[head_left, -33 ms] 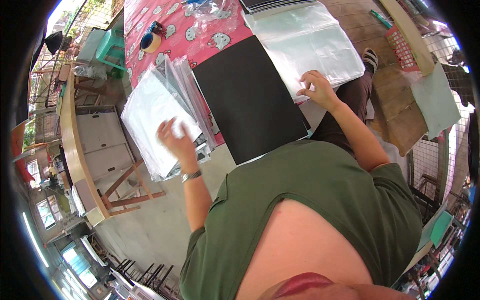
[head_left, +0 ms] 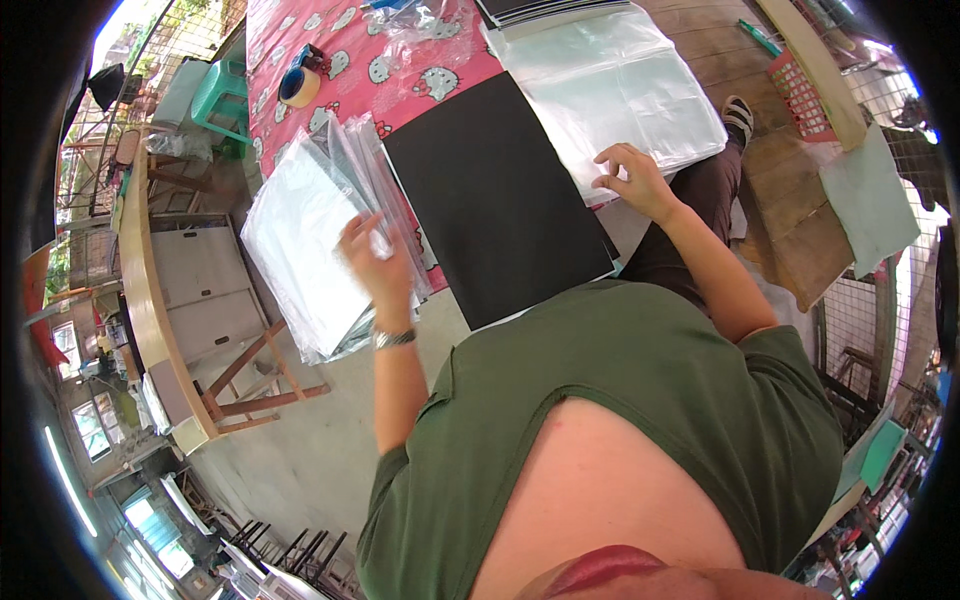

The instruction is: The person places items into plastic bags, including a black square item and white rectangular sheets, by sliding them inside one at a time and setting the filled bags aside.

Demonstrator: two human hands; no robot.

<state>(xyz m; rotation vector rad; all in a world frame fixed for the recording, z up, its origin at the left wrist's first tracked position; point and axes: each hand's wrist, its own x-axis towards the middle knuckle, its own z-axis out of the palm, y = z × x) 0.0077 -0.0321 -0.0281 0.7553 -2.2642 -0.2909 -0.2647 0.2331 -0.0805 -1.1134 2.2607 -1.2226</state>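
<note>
Left hand [head_left: 376, 264] is over shiny white sheets [head_left: 298, 235], grip I can't tell; right hand [head_left: 634, 182] is wide, by clear plastic sheets [head_left: 620, 90].

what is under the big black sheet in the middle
A thin pale strip shows below the black sheet's lower edge, and pink patterned cloth beside its upper left. Anything else beneath is covered.
</note>
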